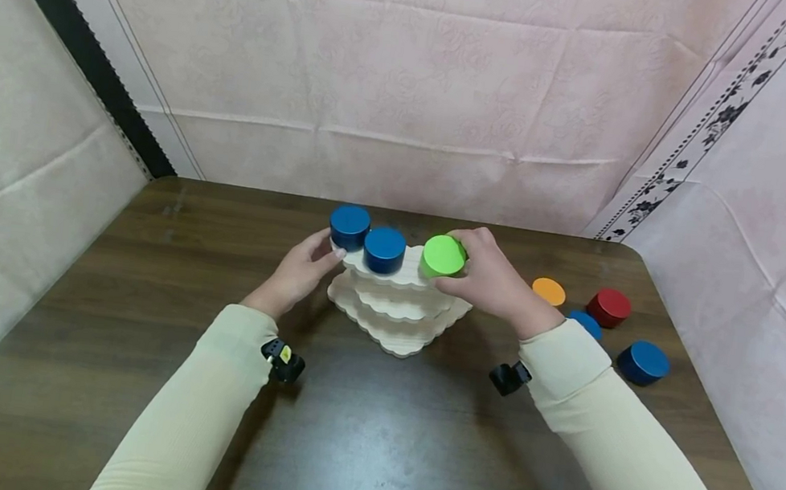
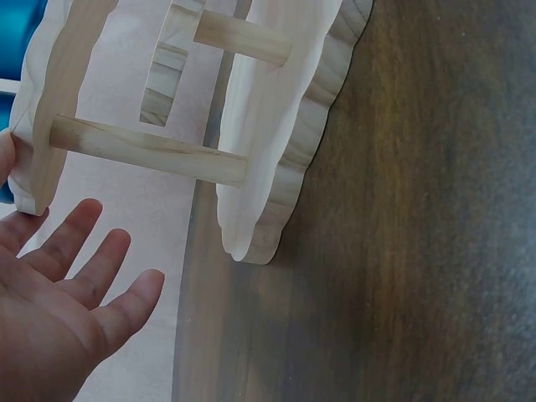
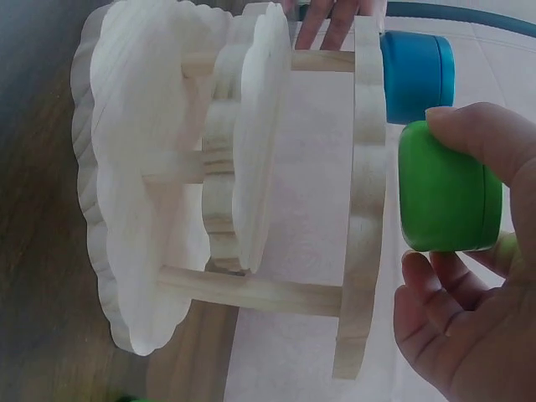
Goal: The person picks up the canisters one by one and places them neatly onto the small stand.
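Observation:
A three-tiered pale wooden stand, with scalloped boards joined by dowels, stands on the brown table. Two round blue tins sit on the left part of its top board. At that board's left edge, my left hand pinches the wood between thumb and index finger, its other fingers spread loosely. My right hand holds a round green tin between thumb and fingers. A narrow gap shows between the green tin and the top board in the right wrist view.
On the table to the right lie a yellow-orange tin, a red tin and a blue tin. Another blue tin is partly hidden by the right sleeve. Pale cloth hangs behind and beside the table.

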Motion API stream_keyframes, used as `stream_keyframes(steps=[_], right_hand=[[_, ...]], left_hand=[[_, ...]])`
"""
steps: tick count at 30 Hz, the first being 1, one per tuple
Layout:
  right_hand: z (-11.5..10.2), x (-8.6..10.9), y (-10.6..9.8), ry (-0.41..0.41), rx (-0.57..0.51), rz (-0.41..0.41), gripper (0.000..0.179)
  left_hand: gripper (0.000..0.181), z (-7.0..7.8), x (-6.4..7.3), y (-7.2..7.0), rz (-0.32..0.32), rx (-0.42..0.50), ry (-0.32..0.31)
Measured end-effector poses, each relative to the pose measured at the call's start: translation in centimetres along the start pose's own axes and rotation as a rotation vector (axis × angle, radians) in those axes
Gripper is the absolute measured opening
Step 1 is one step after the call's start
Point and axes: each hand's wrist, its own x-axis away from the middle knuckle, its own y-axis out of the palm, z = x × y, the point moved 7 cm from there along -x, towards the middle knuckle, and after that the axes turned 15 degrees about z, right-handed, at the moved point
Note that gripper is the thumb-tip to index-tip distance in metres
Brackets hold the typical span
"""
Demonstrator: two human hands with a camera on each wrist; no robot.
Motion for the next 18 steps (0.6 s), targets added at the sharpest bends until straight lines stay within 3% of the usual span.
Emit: stream_keyframes(steps=[18], right_hand=[[0.0, -1.0, 1.2, 0.005, 0.041, -0.052, 0.067]], left_hand=[[0.067, -0.2, -0.2, 0.1, -0.001, 0.012, 0.002]])
